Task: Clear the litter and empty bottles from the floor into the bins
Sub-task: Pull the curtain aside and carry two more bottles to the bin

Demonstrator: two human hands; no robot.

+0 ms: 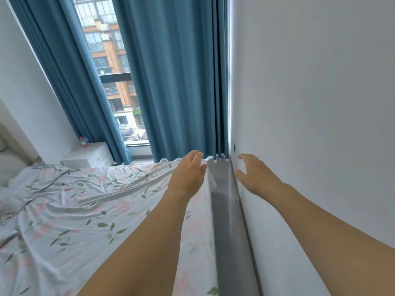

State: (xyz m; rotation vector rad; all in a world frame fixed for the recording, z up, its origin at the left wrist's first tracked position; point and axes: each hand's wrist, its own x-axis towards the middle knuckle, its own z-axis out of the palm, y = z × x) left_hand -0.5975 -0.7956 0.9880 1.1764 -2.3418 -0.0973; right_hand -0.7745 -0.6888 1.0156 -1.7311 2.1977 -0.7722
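Note:
Both my arms reach forward over the narrow strip of grey floor between the bed and the right wall. My left hand hovers above the bed's right edge with straight, relaxed fingers and holds nothing. My right hand is spread open close to the white wall, also with nothing in it. No litter or bin shows in this view. A small clear bottle with a red cap stands on the white nightstand far to the left.
A bed with a floral sheet fills the left and centre. Blue curtains hang ahead, with a window gap showing buildings. A white wall runs along the right. The floor gap is tight.

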